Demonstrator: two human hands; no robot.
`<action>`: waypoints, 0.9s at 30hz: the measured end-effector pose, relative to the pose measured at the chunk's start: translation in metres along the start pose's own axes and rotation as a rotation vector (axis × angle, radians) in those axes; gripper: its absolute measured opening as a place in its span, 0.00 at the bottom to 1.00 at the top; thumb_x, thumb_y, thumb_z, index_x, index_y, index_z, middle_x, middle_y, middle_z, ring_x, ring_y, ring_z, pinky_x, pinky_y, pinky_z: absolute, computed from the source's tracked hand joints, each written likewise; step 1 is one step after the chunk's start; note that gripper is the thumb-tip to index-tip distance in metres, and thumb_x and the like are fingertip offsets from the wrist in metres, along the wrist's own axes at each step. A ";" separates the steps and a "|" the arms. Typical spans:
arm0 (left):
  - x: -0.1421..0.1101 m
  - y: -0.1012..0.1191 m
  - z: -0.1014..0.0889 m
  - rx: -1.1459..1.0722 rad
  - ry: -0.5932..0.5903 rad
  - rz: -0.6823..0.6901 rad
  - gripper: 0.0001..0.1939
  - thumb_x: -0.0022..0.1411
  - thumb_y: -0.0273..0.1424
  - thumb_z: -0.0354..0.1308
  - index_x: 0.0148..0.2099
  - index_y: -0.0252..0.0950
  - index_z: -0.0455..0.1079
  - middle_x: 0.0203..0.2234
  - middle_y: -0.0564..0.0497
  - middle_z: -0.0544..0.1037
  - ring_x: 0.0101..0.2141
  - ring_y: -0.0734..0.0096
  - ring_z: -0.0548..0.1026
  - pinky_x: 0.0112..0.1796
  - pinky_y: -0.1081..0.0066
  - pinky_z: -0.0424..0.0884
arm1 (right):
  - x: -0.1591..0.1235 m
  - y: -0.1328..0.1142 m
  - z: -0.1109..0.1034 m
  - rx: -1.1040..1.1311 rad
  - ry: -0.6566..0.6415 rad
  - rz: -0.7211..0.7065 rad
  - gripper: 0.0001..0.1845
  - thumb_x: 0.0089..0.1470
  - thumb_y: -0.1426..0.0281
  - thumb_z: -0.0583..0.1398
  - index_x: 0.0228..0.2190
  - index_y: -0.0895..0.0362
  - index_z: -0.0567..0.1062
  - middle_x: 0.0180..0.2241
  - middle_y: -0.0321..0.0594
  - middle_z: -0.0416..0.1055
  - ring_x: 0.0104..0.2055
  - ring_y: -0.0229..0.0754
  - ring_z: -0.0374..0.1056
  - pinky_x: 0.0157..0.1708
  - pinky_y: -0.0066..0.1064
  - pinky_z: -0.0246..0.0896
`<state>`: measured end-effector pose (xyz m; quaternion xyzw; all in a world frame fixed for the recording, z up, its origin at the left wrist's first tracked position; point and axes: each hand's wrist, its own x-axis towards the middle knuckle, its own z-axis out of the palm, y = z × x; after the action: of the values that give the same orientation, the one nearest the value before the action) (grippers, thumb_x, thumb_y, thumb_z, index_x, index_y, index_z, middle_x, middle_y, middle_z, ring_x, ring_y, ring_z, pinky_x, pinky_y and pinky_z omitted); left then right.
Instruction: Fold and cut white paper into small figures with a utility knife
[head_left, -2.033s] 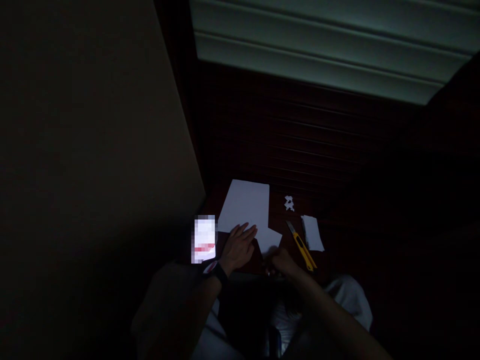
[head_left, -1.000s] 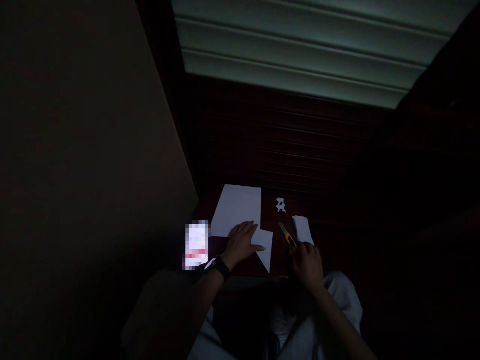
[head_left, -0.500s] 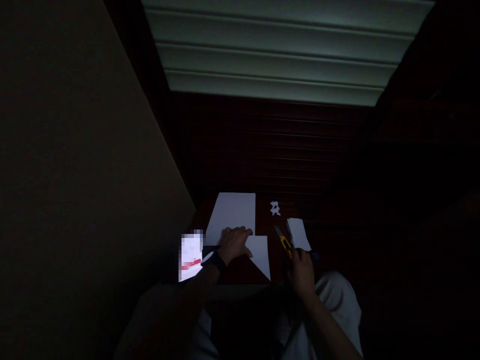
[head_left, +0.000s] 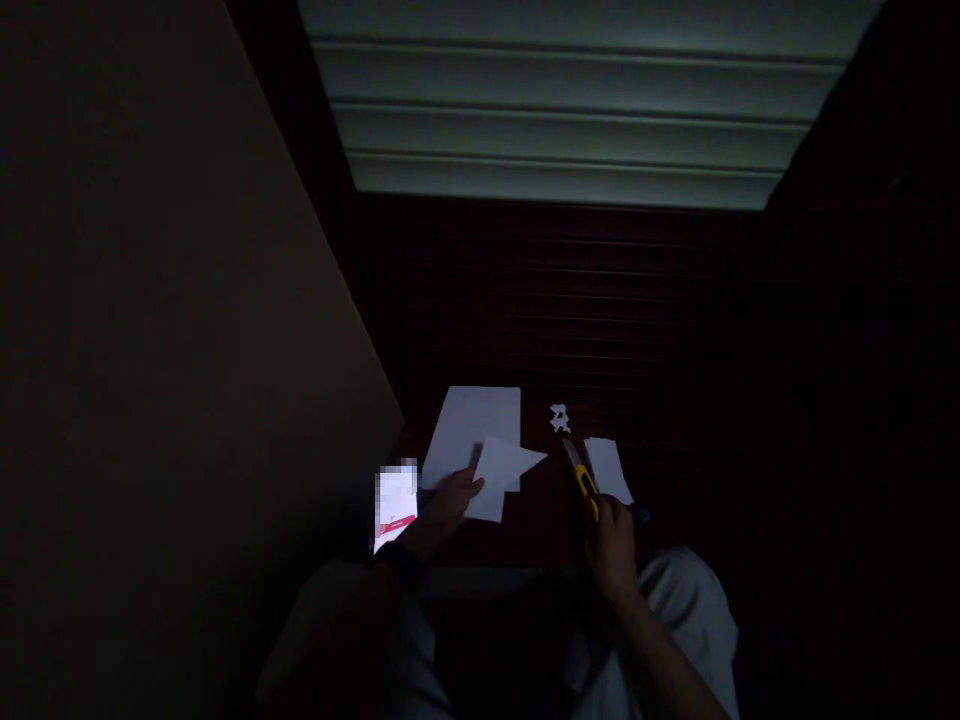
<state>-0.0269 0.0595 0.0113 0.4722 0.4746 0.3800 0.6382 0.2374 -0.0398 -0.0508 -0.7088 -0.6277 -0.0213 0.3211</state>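
Note:
My left hand (head_left: pixel 457 495) pinches a folded white sheet of paper (head_left: pixel 496 478) by its left edge. A pointed corner of that paper sticks out to the right. It overlaps a larger stack of white paper (head_left: pixel 480 415) that lies flat on the dark table. In my right hand (head_left: pixel 616 545) is a yellow utility knife (head_left: pixel 585 482), its blade out and aimed up and to the left. Just right of the knife sits a narrower stack of cut paper (head_left: pixel 609 470). The fingertips of my right hand are partly hidden in shadow.
Small white paper scraps (head_left: pixel 559 417) lie near the table's far edge. A lit screen (head_left: pixel 396 505) stands at the left. The dark reddish table (head_left: pixel 536 535) sits before a slatted panel (head_left: pixel 540 290), and a wall (head_left: pixel 225 330) rises on the left.
My left hand has gone from pressing flat on the paper to gripping it, lifting and turning it over the larger stack. The right hand still holds the knife. The view has shifted slightly.

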 end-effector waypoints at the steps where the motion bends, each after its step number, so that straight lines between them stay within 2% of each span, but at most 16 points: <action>1: -0.005 -0.006 0.005 -0.168 0.028 0.008 0.14 0.50 0.30 0.60 0.41 0.33 0.71 0.30 0.46 0.77 0.31 0.64 0.75 0.34 0.67 0.69 | -0.001 0.000 0.000 0.021 -0.001 -0.011 0.23 0.48 0.78 0.52 0.48 0.59 0.62 0.46 0.51 0.61 0.44 0.51 0.58 0.44 0.44 0.58; 3: -0.013 -0.019 0.017 -0.417 0.079 0.045 0.20 0.49 0.24 0.61 0.47 0.35 0.67 0.35 0.43 0.77 0.36 0.64 0.75 0.38 0.67 0.69 | -0.003 -0.001 0.000 0.064 -0.020 -0.049 0.22 0.50 0.76 0.52 0.48 0.60 0.62 0.44 0.51 0.63 0.44 0.51 0.58 0.44 0.45 0.58; 5: -0.017 -0.032 0.031 -0.566 0.143 0.040 0.21 0.50 0.22 0.60 0.48 0.37 0.66 0.37 0.44 0.76 0.38 0.64 0.75 0.39 0.67 0.70 | -0.005 -0.004 -0.001 0.112 -0.062 -0.104 0.20 0.52 0.75 0.52 0.49 0.59 0.61 0.43 0.49 0.65 0.44 0.51 0.59 0.45 0.46 0.58; 9: -0.018 -0.050 0.056 -0.722 0.308 -0.013 0.15 0.53 0.23 0.59 0.44 0.37 0.66 0.38 0.45 0.76 0.38 0.66 0.76 0.39 0.67 0.71 | -0.009 -0.014 -0.004 0.173 -0.156 -0.206 0.20 0.57 0.72 0.51 0.52 0.57 0.59 0.47 0.47 0.65 0.47 0.49 0.59 0.48 0.45 0.57; 12: -0.017 -0.057 0.067 -0.774 0.363 0.006 0.11 0.56 0.26 0.58 0.43 0.35 0.66 0.39 0.44 0.76 0.38 0.66 0.76 0.40 0.66 0.71 | -0.011 -0.020 -0.007 0.166 -0.189 -0.255 0.20 0.57 0.71 0.51 0.52 0.57 0.60 0.47 0.47 0.66 0.47 0.49 0.61 0.48 0.45 0.57; 18: -0.020 -0.059 0.069 -0.773 0.351 -0.067 0.11 0.59 0.32 0.56 0.43 0.33 0.67 0.39 0.41 0.76 0.40 0.64 0.76 0.43 0.63 0.71 | -0.017 -0.028 -0.014 0.168 -0.216 -0.280 0.18 0.57 0.72 0.50 0.50 0.56 0.64 0.45 0.46 0.68 0.46 0.48 0.63 0.47 0.45 0.59; 22: -0.022 -0.061 0.068 -0.741 0.443 -0.122 0.09 0.57 0.29 0.59 0.42 0.34 0.67 0.37 0.42 0.77 0.38 0.64 0.77 0.42 0.61 0.72 | -0.021 -0.031 -0.018 0.198 -0.202 -0.248 0.18 0.57 0.73 0.51 0.50 0.55 0.64 0.45 0.46 0.68 0.45 0.49 0.63 0.46 0.46 0.60; 27: -0.020 -0.069 0.069 -0.765 0.431 -0.060 0.09 0.56 0.23 0.59 0.40 0.34 0.66 0.35 0.44 0.77 0.37 0.67 0.77 0.43 0.61 0.72 | -0.020 -0.032 -0.021 0.259 -0.233 -0.246 0.18 0.57 0.73 0.51 0.49 0.55 0.65 0.44 0.46 0.69 0.44 0.49 0.63 0.45 0.45 0.60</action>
<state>0.0368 0.0059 -0.0429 0.0979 0.4354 0.5995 0.6644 0.2121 -0.0671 -0.0297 -0.5773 -0.7400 0.1027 0.3296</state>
